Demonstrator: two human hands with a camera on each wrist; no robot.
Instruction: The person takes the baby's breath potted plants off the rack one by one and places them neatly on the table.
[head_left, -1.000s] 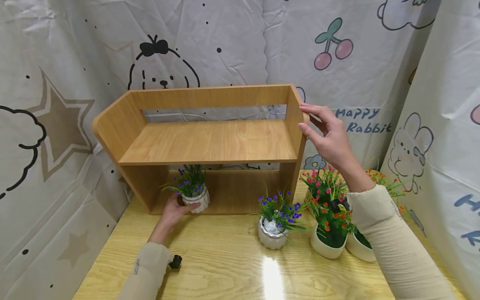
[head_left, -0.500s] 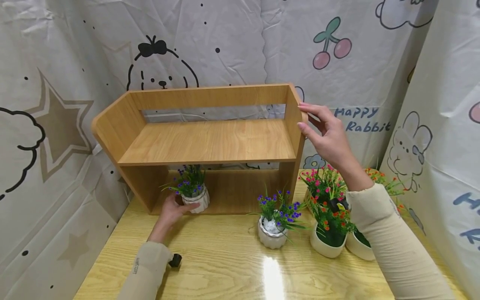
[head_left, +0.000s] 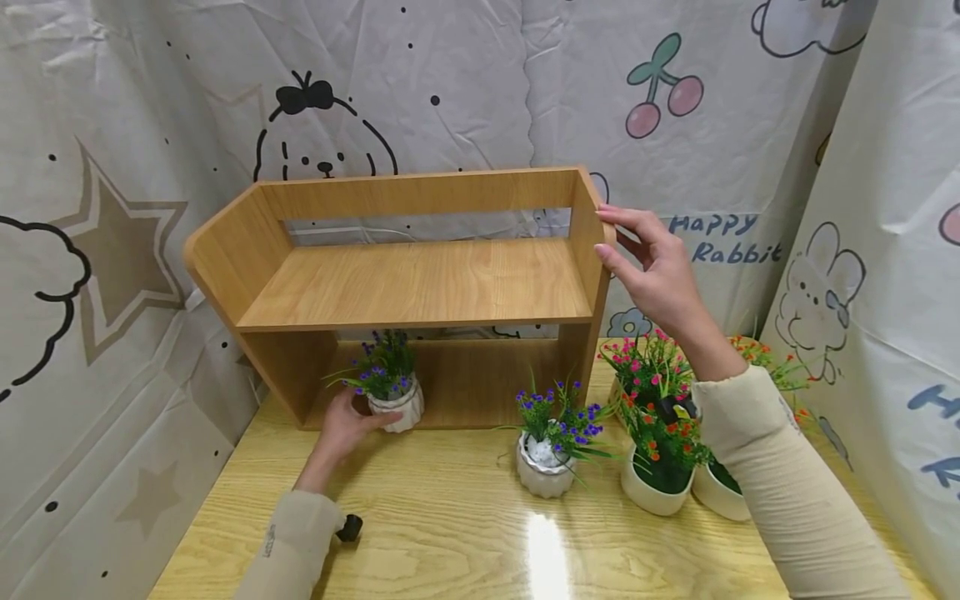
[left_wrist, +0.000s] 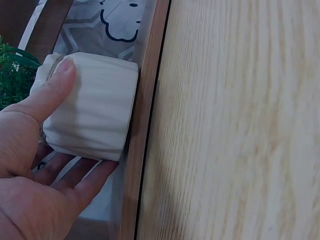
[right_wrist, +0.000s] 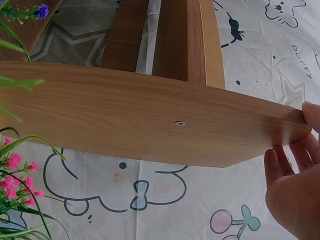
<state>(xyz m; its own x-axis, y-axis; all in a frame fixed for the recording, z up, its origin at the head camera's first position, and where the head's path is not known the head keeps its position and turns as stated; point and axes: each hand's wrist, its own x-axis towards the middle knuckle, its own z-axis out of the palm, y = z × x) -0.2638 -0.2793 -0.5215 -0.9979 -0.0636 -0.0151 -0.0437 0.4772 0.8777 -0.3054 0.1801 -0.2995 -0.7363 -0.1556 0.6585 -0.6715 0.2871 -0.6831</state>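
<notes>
My left hand point(head_left: 347, 431) grips a white ribbed flower pot point(left_wrist: 97, 102) with purple flowers point(head_left: 386, 375), thumb on one side and fingers round the other. The pot sits at the front edge of the lower level of a two-tier wooden shelf point(head_left: 420, 283). High on the shelf's right side panel point(right_wrist: 150, 112), my right hand point(head_left: 656, 271) pinches the front edge between thumb and fingers. A second white pot with purple flowers point(head_left: 546, 471) stands on the table, in front of the shelf's right end.
Right of the shelf, under my right forearm, stand several white pots with orange flowers point(head_left: 656, 492) and pink flowers point(head_left: 645, 362). Printed curtains point(head_left: 465, 92) hang behind and at both sides. The wooden table point(head_left: 435, 517) reaches forward below.
My left hand and the pot it holds have shifted slightly to the right and toward me. The right hand stays on the shelf's side panel.
</notes>
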